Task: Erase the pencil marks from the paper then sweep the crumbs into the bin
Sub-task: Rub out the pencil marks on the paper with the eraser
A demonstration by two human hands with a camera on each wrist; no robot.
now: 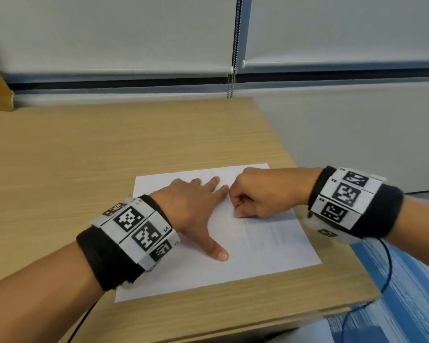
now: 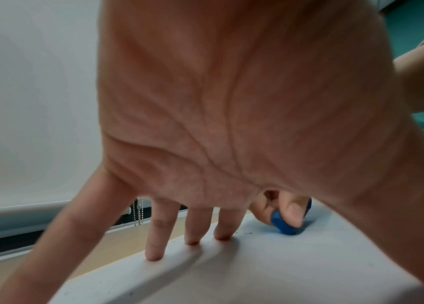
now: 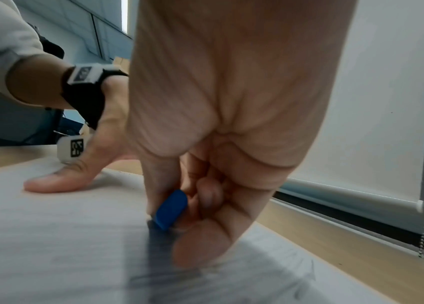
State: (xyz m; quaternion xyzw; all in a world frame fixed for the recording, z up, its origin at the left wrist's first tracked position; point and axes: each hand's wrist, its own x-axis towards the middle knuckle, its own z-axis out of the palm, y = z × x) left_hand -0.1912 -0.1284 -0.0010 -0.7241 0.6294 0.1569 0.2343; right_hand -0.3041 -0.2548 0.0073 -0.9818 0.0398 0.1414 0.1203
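our left hand [image 1: 193, 206] lies nearest, fingers straight and spread wide, pressing flat on the white sheet of paper [image 1: 270, 251] to pin it; in the left wrist view its fingertips [image 2: 154, 255] dent down onto the sheet. just beside it our right hand [image 1: 260, 196] is curled tight round a small blue rubber eraser [image 3: 170, 209], pinched between thumb and fingers, its lower edge touching the paper.

the paper sits near the right front corner of the light wood-grain table [image 1: 84, 157]. grey pencil marks [image 1: 265, 231] show faintly below the right hand as a shaded block; in the right wrist view they read as dark smeared streaks in front of the eraser.

we judge the erasing step to be in hand and not finished, since plenty of graphite shows. the next move, we think, calls for short firm strokes across the shading while the left hand keeps the thin sheet from creasing. a few dark specks [image 2: 249, 233] lie by the fingertips, likely crumbs. no bin is in view, so we cannot tell where the sweep will end.

the eraser looks smooth and rounded, the paper matte and limp, the table hard and slick. behind hang pale roller blinds [image 1: 109, 33] with a beaded metal chain [image 1: 237, 45].
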